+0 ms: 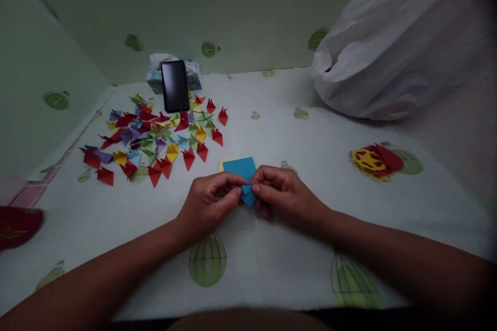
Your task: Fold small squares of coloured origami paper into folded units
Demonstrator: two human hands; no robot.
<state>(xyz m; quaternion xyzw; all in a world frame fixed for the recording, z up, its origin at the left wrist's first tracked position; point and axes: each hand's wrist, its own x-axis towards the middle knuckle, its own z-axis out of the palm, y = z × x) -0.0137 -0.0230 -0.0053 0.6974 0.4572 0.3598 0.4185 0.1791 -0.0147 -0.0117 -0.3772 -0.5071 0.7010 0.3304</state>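
Note:
A small folded piece of blue paper [247, 198] is held between both hands near the middle of the table. My left hand [213, 197] pinches its left side between thumb and index finger. From the other side, my right hand [281, 190] grips it with thumb and bent fingers. Just beyond the fingertips lies a flat blue square sheet [239, 166], with a yellow sheet [222, 164] showing at its left edge. Folded paper pieces in red, yellow, green, purple and light blue [165, 167] lie in a loose spread at the left.
A black phone [174, 86] leans against a tissue box [193, 75] behind the paper pieces. A large white plastic bag [368, 62] stands at the back right. Red and yellow items [368, 159] lie at the right, and a dark red object [18, 227] sits at the left edge.

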